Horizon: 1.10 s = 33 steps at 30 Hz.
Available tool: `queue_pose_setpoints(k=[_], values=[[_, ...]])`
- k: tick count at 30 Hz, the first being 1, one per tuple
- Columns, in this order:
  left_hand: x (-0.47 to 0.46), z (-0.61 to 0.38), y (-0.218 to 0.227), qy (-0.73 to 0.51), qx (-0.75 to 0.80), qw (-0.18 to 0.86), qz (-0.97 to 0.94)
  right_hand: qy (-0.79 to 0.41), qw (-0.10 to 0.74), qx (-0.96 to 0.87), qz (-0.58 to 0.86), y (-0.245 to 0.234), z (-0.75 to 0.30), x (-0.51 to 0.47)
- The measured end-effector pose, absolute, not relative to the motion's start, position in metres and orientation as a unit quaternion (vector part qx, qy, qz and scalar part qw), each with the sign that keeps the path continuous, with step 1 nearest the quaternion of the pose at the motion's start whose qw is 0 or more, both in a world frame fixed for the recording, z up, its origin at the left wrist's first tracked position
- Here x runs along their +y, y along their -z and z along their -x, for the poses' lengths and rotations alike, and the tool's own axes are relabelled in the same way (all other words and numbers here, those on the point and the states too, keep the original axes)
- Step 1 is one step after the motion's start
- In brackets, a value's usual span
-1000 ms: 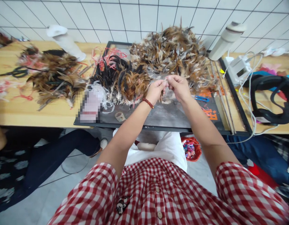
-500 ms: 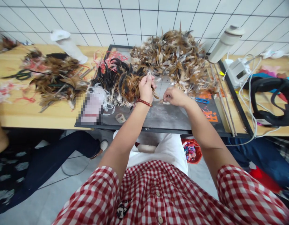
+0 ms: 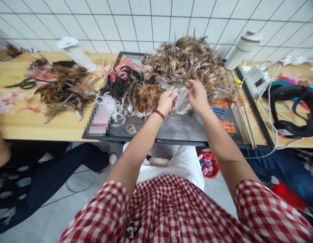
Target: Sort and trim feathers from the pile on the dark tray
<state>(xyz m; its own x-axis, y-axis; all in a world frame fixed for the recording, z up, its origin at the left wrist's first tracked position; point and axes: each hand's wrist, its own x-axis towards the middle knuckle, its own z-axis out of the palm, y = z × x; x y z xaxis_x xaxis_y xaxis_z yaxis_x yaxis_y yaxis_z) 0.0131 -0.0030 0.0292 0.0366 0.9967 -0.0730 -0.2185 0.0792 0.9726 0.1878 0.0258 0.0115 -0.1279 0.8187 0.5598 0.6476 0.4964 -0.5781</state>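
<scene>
My left hand [image 3: 168, 100], with a bead bracelet at its wrist, is closed in a pinch. Pale feather ends show at its fingertips; how many feathers it holds is hidden. My right hand [image 3: 197, 96] is at the front edge of a big heap of brown feathers [image 3: 182, 60], its fingers bent and apart. I make out nothing between them. To the left of my left hand lies a row of brown feathers [image 3: 141, 94], and black feathers [image 3: 121, 79] lie beyond it. A few loose pale feathers [image 3: 183, 108] rest on the dark board [image 3: 151, 130] below my hands.
On the left are scissors [image 3: 26, 83], another feather pile [image 3: 65, 87] and white ribbon [image 3: 109, 101]. A tape roll [image 3: 130, 129] sits near the board's front. To the right are a blue tool [image 3: 218, 110], thin sticks [image 3: 244, 111], a bottle [image 3: 241, 50], cables and a black headset [image 3: 293, 109].
My right hand has moved up and away from me to the feather heap, and its fingers have parted. My left hand has shifted slightly right and towards me, still pinching.
</scene>
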Motion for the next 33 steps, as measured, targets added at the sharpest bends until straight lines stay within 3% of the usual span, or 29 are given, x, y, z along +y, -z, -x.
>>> queue_pose_setpoints(k=[3,6,9,19,24,33], values=[[-0.003,-0.010,-0.033,-0.545,0.443,0.580,-0.412,-0.203,0.508,-0.677,0.492,-0.006,-0.189,0.034],[-0.003,-0.009,-0.033,-0.550,0.432,0.577,-0.422,-0.313,0.528,-0.631,0.475,-0.006,-0.184,0.034],[-0.004,-0.010,-0.032,-0.541,0.422,0.578,-0.442,-0.351,0.537,-0.610,0.465,-0.007,-0.178,0.031],[0.006,-0.009,-0.018,-0.559,0.453,0.570,-0.397,-0.335,0.536,-0.637,0.442,-0.023,-0.186,0.027],[0.002,-0.011,-0.023,-0.536,0.430,0.617,-0.384,-0.330,0.510,-0.672,0.423,-0.028,-0.175,0.014],[-0.008,-0.016,-0.030,-0.490,0.410,0.644,-0.421,-0.217,0.518,-0.701,0.440,-0.017,-0.173,0.017]])
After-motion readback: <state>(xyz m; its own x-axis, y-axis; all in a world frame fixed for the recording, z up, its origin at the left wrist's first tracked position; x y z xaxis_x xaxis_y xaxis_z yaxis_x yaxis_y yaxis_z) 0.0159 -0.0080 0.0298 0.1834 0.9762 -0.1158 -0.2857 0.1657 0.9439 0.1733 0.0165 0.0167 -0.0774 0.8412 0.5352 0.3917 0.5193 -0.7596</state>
